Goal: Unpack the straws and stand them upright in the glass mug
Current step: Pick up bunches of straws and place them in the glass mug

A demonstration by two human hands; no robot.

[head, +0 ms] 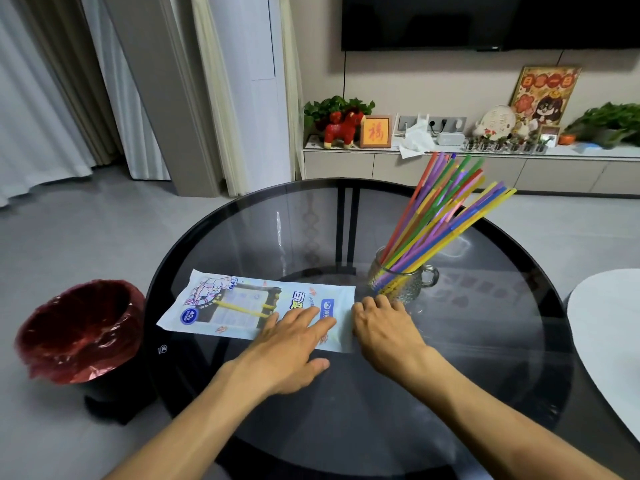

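A flat pale-blue straw packet (242, 303) lies on the round dark glass table (485, 358), with one yellow straw (239, 308) showing through its window. My left hand (294, 344) rests palm down on the packet's right part, fingers spread. At the packet's right end my right hand (381, 323) has its fingers curled on the edge; whether it pinches the packet I cannot tell. Just behind that hand stands a textured glass mug (405, 278), handle to the right. Several coloured straws (446, 209) stand in the mug and lean to the upper right.
A bin lined with a red bag (79, 330) stands on the floor left of the table. A white rounded tabletop (609, 334) juts in at the right edge. Behind the table runs a low cabinet (450, 164) with ornaments and plants.
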